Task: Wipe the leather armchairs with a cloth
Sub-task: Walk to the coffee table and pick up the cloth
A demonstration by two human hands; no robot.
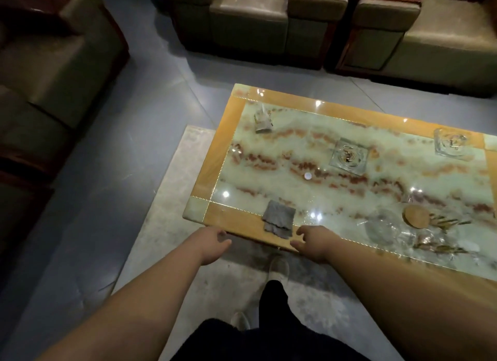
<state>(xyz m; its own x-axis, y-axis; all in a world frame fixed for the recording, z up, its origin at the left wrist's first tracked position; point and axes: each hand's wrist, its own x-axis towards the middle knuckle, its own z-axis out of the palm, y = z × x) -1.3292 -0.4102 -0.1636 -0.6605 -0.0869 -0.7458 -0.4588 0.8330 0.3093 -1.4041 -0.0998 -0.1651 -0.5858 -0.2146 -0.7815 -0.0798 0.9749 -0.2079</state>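
A grey folded cloth (278, 218) lies on the near edge of the marble coffee table (223, 143), partly hanging over its orange border. My right hand (312, 241) hovers just right of the cloth, fingers loosely spread, holding nothing. My left hand (212, 243) is off the table's near left corner, relaxed and holding nothing. Olive leather armchairs stand around: one at the far left (53, 73), one at the back (250, 19), another at the back right (443, 35).
On the table are two square glass ashtrays (349, 156) (451, 144), a small packet (263, 121), a white cap (308, 175), a round wooden coaster (416, 216) and glassware (384, 227). A pale rug (166, 218) lies under the table. My shoes (278, 268) stand close to its near edge.
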